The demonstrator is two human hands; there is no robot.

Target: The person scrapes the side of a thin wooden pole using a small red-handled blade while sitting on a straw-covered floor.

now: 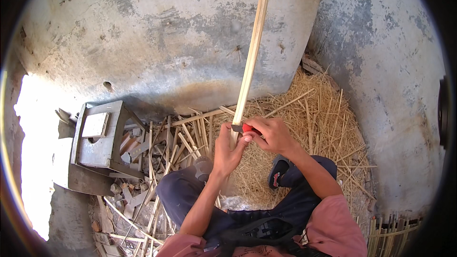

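A long pale strip of split bamboo or wood [253,52] rises from between my hands toward the top of the view, with a groove along its length. My left hand [225,154] is closed around its lower part. In my right hand [273,134] is a red-handled knife [250,129], its short dark blade lying across the strip just above my left fingers. My left thumb reaches over toward the red handle and touches or nearly touches it. Below my hands, the strip's lower end is partly hidden by my left hand and wrist.
Pale shavings [304,119] heap up between my feet and the right wall [381,81]. Loose strips [189,143] and rubble [128,200] cover the floor at left. A worn wooden stool-like frame [107,147] stands by the back wall [190,28]. Upright strips [390,238] stand at lower right.
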